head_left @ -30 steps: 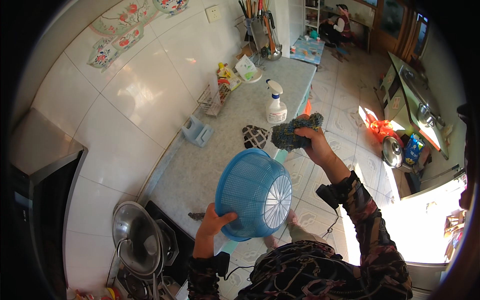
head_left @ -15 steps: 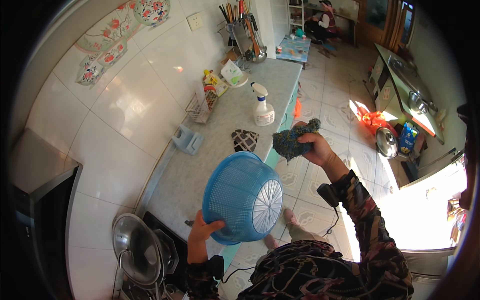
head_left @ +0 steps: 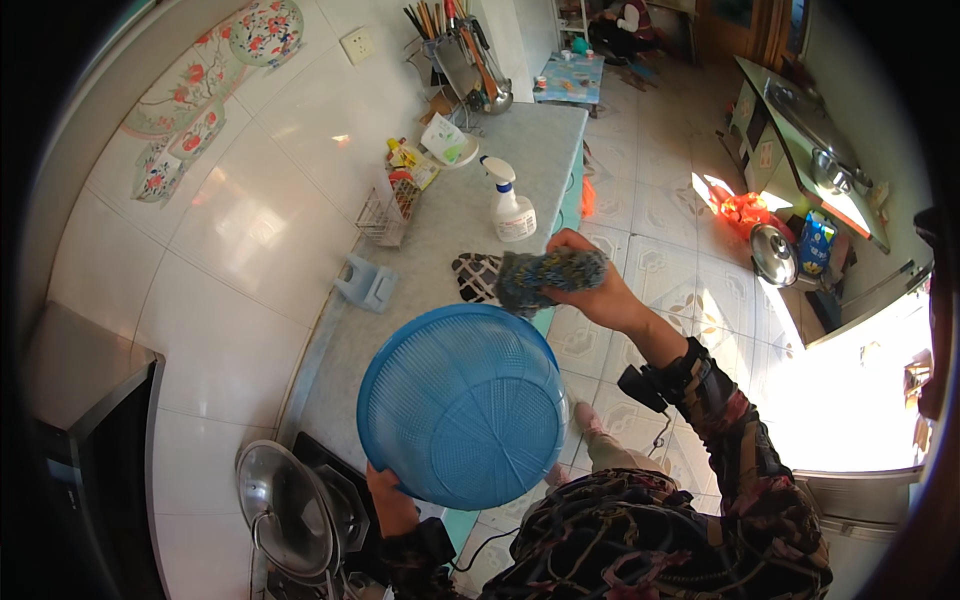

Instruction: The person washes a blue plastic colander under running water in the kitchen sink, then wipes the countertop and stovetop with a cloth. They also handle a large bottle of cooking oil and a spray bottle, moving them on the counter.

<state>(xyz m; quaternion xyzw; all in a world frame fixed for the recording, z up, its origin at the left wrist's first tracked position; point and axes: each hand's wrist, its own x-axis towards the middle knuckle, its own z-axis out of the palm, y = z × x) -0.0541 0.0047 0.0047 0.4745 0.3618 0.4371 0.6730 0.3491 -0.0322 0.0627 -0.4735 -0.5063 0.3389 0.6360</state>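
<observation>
blue basket [head_left: 465, 405], base toward camera, axis tilted, left fingers [head_left: 383, 481] gripping it, right fingers [head_left: 571, 239] pinching cloth [head_left: 528, 281]

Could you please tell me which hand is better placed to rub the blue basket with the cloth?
Probably the right hand: it grips the cloth near the blue basket, while the left hand holds the basket's edge.

A dark top [head_left: 660, 550] and matching long sleeves [head_left: 740, 440] carry a mottled pink and tan pattern. Each cuff [head_left: 692, 368] bears a small black box [head_left: 642, 388], a thin dark cable [head_left: 661, 435] dangling by the right one. The trousers [head_left: 613, 453] are pale beige.
</observation>
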